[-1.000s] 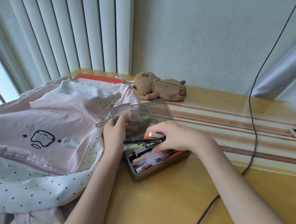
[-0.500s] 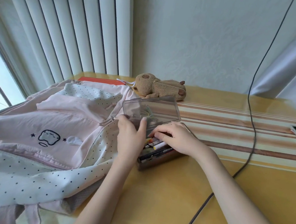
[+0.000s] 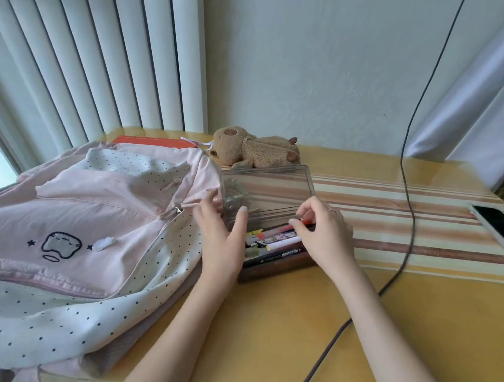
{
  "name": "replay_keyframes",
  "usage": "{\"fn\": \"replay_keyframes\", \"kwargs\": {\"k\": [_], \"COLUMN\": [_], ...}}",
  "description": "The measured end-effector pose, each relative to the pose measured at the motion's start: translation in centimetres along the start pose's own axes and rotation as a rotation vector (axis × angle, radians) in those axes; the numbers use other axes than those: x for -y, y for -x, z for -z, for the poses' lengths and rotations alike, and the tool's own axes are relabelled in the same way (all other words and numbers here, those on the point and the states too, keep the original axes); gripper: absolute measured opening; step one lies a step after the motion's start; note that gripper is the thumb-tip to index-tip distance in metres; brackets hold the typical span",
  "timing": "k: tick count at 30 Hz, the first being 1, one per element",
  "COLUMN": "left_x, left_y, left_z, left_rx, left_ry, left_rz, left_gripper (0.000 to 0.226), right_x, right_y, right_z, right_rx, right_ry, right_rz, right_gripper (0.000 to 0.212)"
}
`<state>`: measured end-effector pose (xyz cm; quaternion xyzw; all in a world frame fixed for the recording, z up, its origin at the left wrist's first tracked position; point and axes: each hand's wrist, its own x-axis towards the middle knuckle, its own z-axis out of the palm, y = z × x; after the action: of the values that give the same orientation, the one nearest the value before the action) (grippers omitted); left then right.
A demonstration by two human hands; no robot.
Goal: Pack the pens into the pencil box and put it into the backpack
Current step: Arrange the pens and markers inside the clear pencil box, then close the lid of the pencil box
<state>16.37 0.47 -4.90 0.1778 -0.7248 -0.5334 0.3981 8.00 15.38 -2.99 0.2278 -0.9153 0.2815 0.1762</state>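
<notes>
Pencil box (image 3: pixel 272 266) between both hands, pens (image 3: pixel 277 245) inside, clear lid (image 3: pixel 267 188) tilted half-open. Left hand (image 3: pixel 222 242) fingers spread on lid's left end. Right hand (image 3: pixel 323 236) pinching lid's near edge. Backpack (image 3: pixel 75 209) just left of left hand.

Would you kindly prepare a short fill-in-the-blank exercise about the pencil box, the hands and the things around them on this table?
1. The clear lid of the pencil box stands ____, not shut.
2. The pink backpack lies to the ____ of the box.
3. Behind the box lies a brown ____ toy.
4. The phone rests near the table's ____ edge.

Missing words: open; left; plush; right
</notes>
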Motion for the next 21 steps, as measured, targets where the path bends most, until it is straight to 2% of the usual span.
{"fn": "replay_keyframes", "kwargs": {"k": [1,2,4,5,6,7,11,14,16,19,21], "left_x": [-0.5,-0.9,-1.4,-1.5,-1.6,-1.4,-0.5,-0.6,-0.9,-1.7,-1.9], "left_y": [0.3,0.3,-0.1,-0.3,-0.4,-0.6,-1.2,-1.7,-1.9,-3.1,-3.8], "left_z": [0.3,0.4,0.4,0.3,0.3,0.3,0.4,-0.5,-1.0,-1.9,-2.5], "left_rx": [-0.057,-0.025,0.299,0.48,0.593,0.641,0.718,0.722,0.779,0.888,0.849], "left_ry": [-0.076,-0.158,-0.248,-0.282,-0.326,-0.363,-0.442,-0.579,-0.779,-0.952,-0.89], "left_rz": [-0.127,-0.277,-0.504,-0.513,-0.476,-0.439,-0.442,-0.541,-0.593,-0.564,-0.534], "left_gripper": [0.043,0.039,0.034,0.034,0.035,0.036,0.036,0.038,0.042,0.045,0.046], "right_x": [0.1,0.4,1.5,2.0,2.2,2.1,0.8,0.5,0.5,0.2,0.0], "right_y": [0.0,0.0,-0.3,-0.5,-0.7,-0.8,-0.4,-0.6,-1.2,-1.8,-2.0], "right_z": [0.0,0.0,-0.4,-0.7,-0.8,-0.7,-0.2,-0.3,-0.3,-0.3,-0.2], "right_rx": [0.043,0.081,0.126,0.158,0.193,0.218,0.195,0.475,0.583,0.553,0.521], "right_ry": [0.02,0.049,0.114,0.134,0.14,0.128,0.115,0.223,0.268,0.308,0.313], "right_rz": [-0.034,-0.053,-0.066,-0.07,-0.073,-0.07,0.011,0.007,-0.032,-0.116,-0.176], "right_gripper": [0.015,0.017,0.014,0.012,0.011,0.011,0.017,0.046,0.049,0.05,0.051]}}
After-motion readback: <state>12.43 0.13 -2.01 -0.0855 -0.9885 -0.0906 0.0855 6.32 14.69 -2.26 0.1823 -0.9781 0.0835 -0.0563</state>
